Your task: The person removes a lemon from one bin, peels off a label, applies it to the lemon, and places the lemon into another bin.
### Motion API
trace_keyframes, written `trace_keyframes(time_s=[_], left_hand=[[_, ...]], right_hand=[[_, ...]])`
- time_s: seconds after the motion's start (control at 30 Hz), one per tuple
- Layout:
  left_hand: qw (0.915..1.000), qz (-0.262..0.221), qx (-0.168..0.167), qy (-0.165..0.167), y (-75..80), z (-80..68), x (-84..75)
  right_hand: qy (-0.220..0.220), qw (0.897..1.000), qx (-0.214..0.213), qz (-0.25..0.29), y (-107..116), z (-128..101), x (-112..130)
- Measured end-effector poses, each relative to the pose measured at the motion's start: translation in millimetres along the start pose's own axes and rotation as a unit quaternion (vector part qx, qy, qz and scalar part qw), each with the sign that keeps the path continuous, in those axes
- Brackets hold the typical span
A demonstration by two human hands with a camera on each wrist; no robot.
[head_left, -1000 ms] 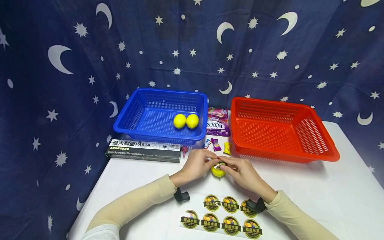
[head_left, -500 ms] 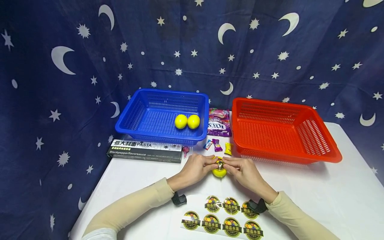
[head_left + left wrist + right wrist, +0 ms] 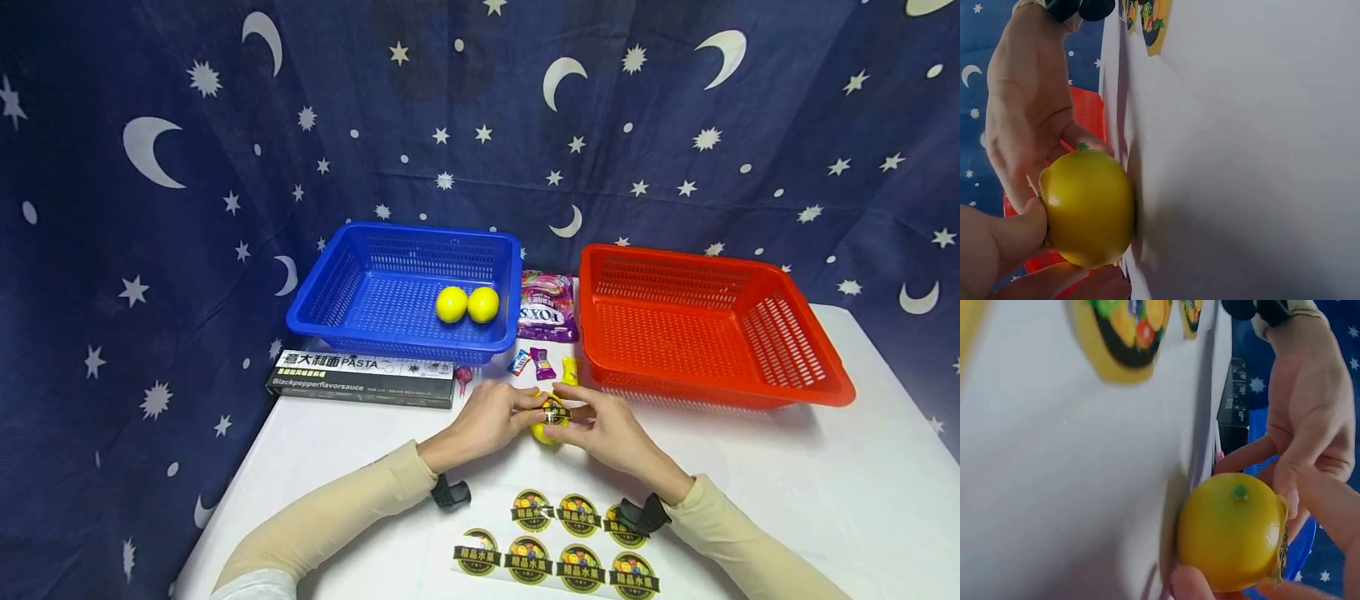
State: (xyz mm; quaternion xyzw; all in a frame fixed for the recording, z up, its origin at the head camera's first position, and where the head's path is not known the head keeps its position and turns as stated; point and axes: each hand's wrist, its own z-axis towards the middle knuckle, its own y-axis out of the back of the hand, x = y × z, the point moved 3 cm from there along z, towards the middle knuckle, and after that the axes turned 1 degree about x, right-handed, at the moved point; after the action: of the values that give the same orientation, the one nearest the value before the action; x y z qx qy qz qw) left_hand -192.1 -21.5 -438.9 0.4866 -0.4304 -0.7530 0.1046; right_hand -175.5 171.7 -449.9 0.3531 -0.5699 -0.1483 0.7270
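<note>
A yellow lemon (image 3: 546,435) with a small green stem end sits on the white table between my two hands. A round black-and-gold label sticker (image 3: 556,410) lies on its upper face; in the right wrist view one sticker edge (image 3: 1283,550) stands slightly off the skin. My left hand (image 3: 491,414) holds the lemon from the left, its thumb at the sticker's edge. From the right, my right hand (image 3: 611,429) holds it with thumb low and index finger higher, the fingers spread round it. The hands hide parts of the lemon.
A sheet of several round stickers (image 3: 528,560) lies nearer me. Behind are a blue basket (image 3: 405,343) with two lemons (image 3: 452,305), a red basket (image 3: 697,387), a candy bag (image 3: 546,312), wrapped candies (image 3: 542,363), a lollipop (image 3: 463,377) and a pasta box (image 3: 360,383).
Both hands stay at the lemon. My right index finger has lifted and its thumb has shifted, so the fingers are spread wider and more of the sticker shows.
</note>
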Motion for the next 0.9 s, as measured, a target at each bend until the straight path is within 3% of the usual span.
trace_keyframes(time_s=[0.17, 0.27, 0.4, 0.5, 0.6, 0.7, 0.9], left_hand=[[1.0, -0.002, 0.006, 0.005, 5.4, 2.1, -3.0], [0.9994, -0.033, -0.002, 0.008, 9.6, 4.2, -6.6], [0.9968, -0.069, -0.038, 0.009, 13.8, 9.4, -15.6], [0.997, -0.039, -0.067, -0.002, 14.5, 19.2, -24.8], [0.9954, 0.034, -0.087, -0.02, 12.0, 34.4, -33.1], [0.9907, 0.093, -0.094, -0.03, 7.7, 51.7, -39.5], [0.984, 0.143, -0.104, -0.022, -4.8, 68.6, -44.1]], right_hand=[[0.024, 0.997, 0.02, -0.065, -2.2, 8.1, 7.2], [0.02, 0.997, 0.028, -0.067, 8.8, 4.4, 13.9], [0.026, 0.996, 0.035, -0.076, 55.2, -5.7, 29.5], [0.016, 0.994, 0.028, -0.107, 104.7, 0.8, 37.9], [-0.024, 0.989, 0.026, -0.144, 146.4, 28.2, 31.9], [-0.074, 0.983, 0.039, -0.161, 167.9, 68.4, 11.4], [-0.111, 0.971, 0.094, -0.189, 158.4, 124.3, -41.0]])
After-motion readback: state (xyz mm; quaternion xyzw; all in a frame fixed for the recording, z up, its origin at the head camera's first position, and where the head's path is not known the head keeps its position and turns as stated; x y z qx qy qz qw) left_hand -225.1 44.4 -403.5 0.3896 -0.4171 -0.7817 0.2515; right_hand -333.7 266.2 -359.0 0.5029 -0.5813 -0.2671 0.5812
